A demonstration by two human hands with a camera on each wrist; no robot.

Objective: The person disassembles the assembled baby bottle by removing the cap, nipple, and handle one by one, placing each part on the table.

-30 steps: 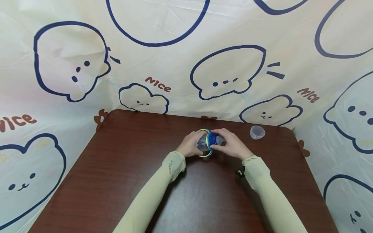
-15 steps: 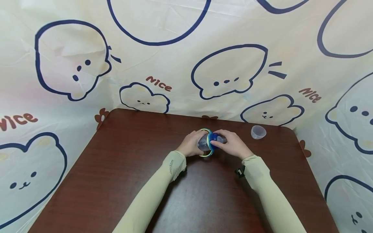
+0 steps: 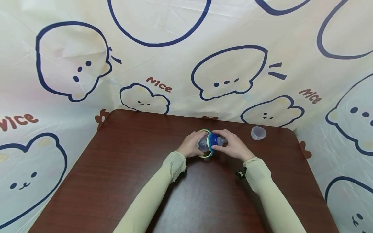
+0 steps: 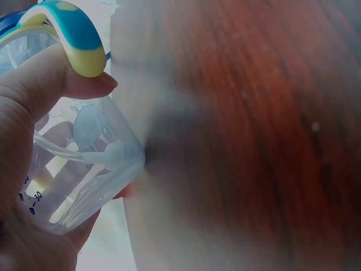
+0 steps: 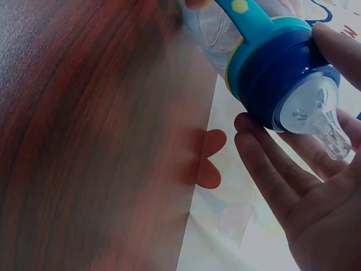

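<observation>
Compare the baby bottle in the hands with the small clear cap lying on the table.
The baby bottle is held lying sideways by the left hand and right hand; the clear cap rests untouched on the table, off to the right. The bottle carries a blue collar, teal-yellow handles and a teat; the cap is plain. The bottle is larger. Both are see-through plastic.

Dark brown wood table (image 3: 116,181) w/ rounded corners fills the near scene. Small clear cap (image 3: 258,132) sits at far right of it, mouth up — well apart from the rest. Behind & on both sides, cream backdrop (image 3: 175,58) w/ navy cartoon bears & "nice" lettering.
</observation>
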